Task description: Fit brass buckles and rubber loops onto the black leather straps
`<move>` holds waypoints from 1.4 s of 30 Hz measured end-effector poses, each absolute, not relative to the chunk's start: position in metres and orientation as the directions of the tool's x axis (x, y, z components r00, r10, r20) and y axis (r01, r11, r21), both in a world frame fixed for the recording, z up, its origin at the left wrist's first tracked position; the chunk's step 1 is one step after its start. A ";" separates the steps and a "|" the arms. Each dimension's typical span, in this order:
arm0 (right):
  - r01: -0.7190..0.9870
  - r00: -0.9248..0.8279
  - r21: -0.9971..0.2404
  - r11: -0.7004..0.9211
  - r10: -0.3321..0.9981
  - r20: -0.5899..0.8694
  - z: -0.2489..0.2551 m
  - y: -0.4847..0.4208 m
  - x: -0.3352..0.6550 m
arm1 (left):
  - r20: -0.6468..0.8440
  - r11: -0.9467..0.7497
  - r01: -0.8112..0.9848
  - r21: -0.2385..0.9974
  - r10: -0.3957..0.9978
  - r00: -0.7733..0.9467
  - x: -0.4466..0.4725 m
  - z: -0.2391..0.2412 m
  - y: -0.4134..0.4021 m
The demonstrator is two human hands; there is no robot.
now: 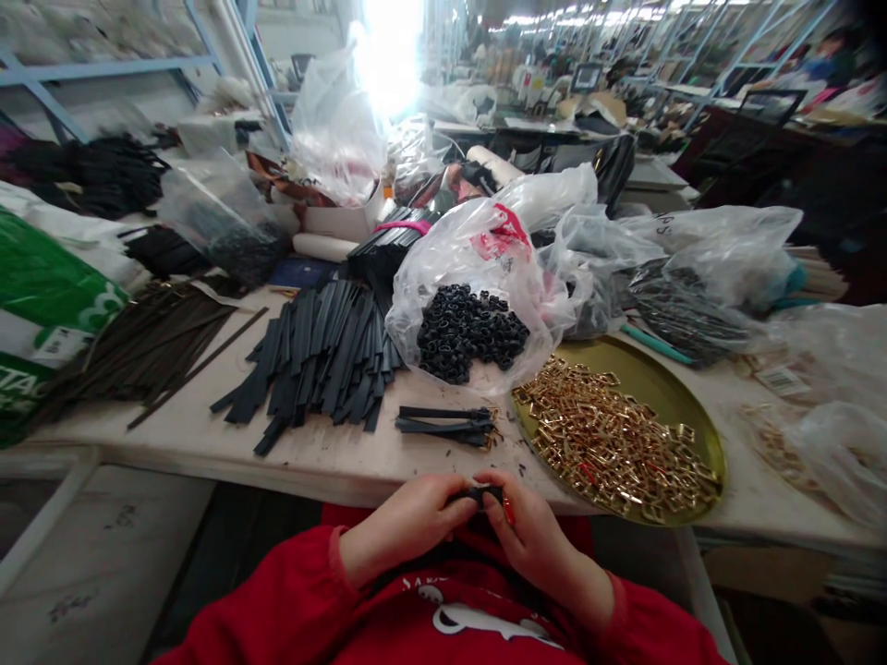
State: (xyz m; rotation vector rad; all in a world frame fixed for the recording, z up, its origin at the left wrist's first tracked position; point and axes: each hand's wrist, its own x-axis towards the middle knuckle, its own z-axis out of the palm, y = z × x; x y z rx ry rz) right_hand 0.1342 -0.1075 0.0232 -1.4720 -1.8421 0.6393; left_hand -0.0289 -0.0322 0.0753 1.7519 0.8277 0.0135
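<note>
black strap piece (478, 495) sits pinched between both hands — left hand (408, 522) and right hand (530, 536) gripping its ends, just below the desk (333, 457) edge.

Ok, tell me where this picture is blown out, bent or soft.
Head view: white glare at top centre burns out the background and washes the clear bag beneath it. Head view: the wide lens bows the table edge. Head view: the far workshop is soft; the left hand, right hand and the black piece they pinch are evenly lit, fairly sharp.
</note>
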 end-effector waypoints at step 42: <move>0.837 0.102 -0.542 0.077 0.951 0.293 -0.011 -0.004 0.149 | 0.034 -0.472 0.880 -0.061 0.880 0.474 -0.087 0.051 0.080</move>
